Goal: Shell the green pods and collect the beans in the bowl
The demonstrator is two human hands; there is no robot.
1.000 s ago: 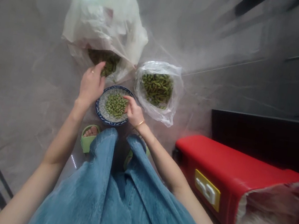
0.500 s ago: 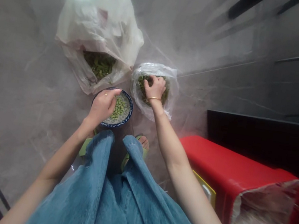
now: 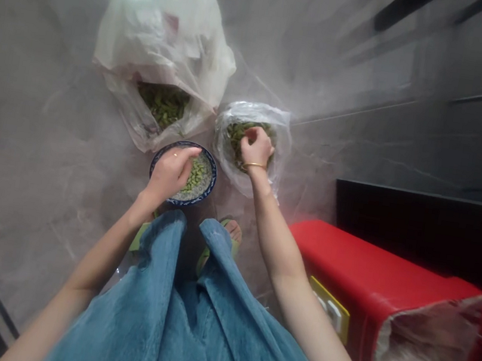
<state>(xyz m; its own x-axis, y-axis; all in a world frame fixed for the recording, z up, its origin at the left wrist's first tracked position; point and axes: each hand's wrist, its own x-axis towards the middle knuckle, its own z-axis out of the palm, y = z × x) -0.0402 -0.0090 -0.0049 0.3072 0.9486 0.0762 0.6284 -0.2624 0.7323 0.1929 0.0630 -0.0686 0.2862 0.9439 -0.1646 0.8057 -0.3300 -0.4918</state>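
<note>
Having our left hand (image 3: 172, 171) over the bowl (image 3: 205, 186) and right hand (image 3: 259, 146) at the pods (image 3: 235, 135) right of it, both curled, contents unclear, we could spill its beans (image 3: 198, 173) by bumping it.

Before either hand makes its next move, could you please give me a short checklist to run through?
1. Round, blue-rimmed patterned bowl upright on the grey floor: ok.
2. Small green beans inside the bowl: ok for those visible; the left hand hides some.
3. Left hand clear of the bowl: not ok, it is over the left side.
4. Large whitish plastic bag open, green pods visible: ok.
5. Right hand clear of the smaller translucent plastic bag: not ok, it is over the opening.
6. Right hand gripping a pod: cannot tell.
</note>
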